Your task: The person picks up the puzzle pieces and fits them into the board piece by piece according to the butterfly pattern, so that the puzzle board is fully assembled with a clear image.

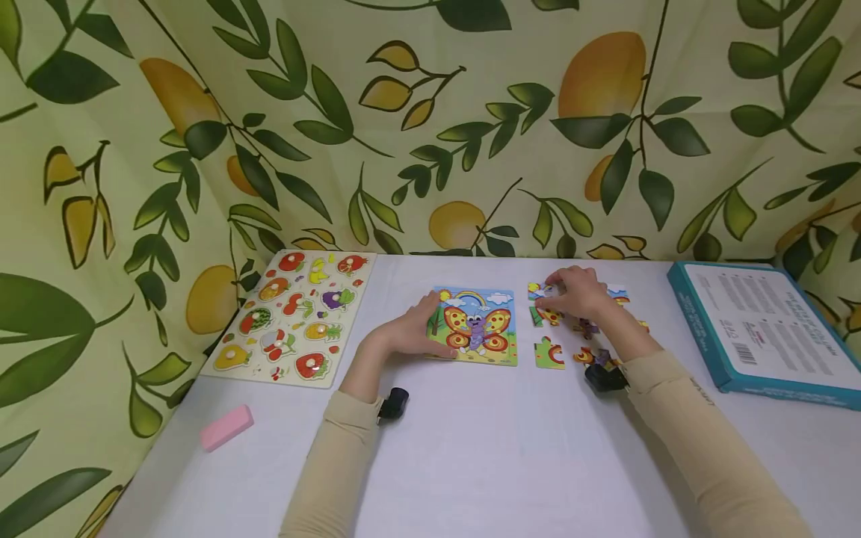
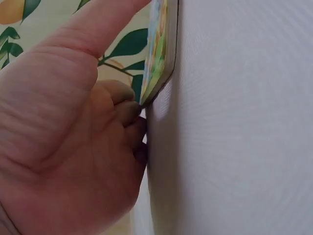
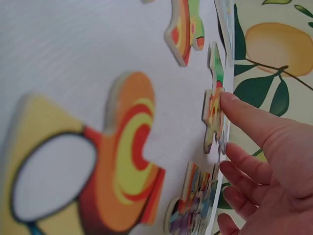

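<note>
A square puzzle board with a butterfly picture (image 1: 477, 326) lies flat on the table. My left hand (image 1: 407, 329) holds its left side, thumb along the near edge and fingers by the left edge; the left wrist view shows this board corner (image 2: 160, 54) from low down. Loose puzzle pieces (image 1: 550, 353) lie right of the board. Over the far-left ones, my right hand (image 1: 577, 291) holds a sky puzzle piece (image 1: 533, 288) between thumb and index finger. Its thumb also touches a red-and-green piece (image 3: 215, 105). The hand partly hides the pieces beneath it.
At the left lies a fruit peg board (image 1: 285, 317), with a pink block (image 1: 227, 428) nearer to me. A teal-edged flat box (image 1: 767, 321) lies on the right. Behind the white table (image 1: 484, 456) hangs a fruit-and-leaf patterned curtain (image 1: 417, 157).
</note>
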`<state>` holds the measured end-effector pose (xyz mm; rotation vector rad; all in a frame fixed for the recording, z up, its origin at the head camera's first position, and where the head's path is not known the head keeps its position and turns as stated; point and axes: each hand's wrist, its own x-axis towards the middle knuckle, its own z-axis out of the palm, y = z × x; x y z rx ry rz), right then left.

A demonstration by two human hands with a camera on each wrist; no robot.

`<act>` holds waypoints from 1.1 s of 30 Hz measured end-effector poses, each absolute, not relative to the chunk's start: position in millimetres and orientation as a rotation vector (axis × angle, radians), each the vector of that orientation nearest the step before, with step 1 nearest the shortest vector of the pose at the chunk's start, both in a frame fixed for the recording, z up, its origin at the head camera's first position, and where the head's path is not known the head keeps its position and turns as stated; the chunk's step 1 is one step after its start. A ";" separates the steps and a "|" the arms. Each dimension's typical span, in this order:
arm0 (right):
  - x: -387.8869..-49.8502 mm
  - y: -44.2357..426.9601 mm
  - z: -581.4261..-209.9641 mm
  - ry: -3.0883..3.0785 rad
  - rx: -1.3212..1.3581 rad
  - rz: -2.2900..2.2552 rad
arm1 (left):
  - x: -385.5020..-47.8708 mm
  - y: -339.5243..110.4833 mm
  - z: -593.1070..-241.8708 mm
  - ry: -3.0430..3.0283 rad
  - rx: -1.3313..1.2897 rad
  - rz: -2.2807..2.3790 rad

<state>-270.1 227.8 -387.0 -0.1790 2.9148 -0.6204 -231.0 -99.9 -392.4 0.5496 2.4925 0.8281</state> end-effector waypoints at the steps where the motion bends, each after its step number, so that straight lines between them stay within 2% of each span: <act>1: -271.2 227.4 -386.9 2.905 -0.167 -0.630 | -231.0 -100.3 -393.0 2.495 0.566 0.813; 7: -273.9 224.8 -385.4 2.872 -0.126 -0.747 | -231.7 -100.4 -395.8 2.527 0.618 0.744; 15: -271.0 213.8 -383.3 2.870 -0.046 -1.165 | -231.1 -97.7 -398.1 2.545 0.620 0.737; 23: -273.8 164.9 -381.7 2.530 0.002 -1.627 | -229.5 -96.4 -396.9 2.554 0.599 0.738; 33: -275.5 118.1 -395.2 2.460 -0.029 -1.604 | -229.5 -94.2 -398.4 2.567 0.596 0.716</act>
